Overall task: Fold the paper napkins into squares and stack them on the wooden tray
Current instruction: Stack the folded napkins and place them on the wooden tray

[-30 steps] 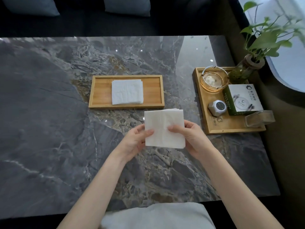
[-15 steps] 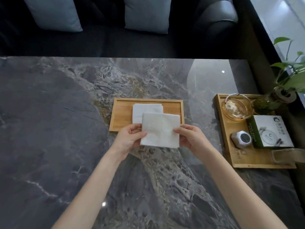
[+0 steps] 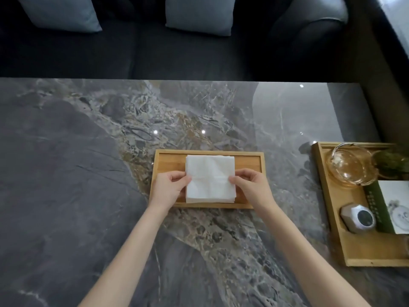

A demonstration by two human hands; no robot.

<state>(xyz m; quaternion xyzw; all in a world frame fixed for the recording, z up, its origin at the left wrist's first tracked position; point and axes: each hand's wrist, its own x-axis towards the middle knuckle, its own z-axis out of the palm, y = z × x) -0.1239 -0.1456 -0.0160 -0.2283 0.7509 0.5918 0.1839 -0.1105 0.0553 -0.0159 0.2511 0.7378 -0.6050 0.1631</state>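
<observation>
A white folded napkin lies square on the wooden tray, on top of the napkin stack whose edges show just beneath it. My left hand pinches the napkin's left edge. My right hand pinches its right edge. Both hands rest over the tray's near half and hide part of its front rim.
A second wooden tray at the right table edge holds a glass ashtray, a small grey clock, a green-and-white box and a plant jar. A dark sofa with cushions stands behind the marble table.
Both hands carried the folded napkin forward from above the table in front of the tray and set it down over the stack on the tray.
</observation>
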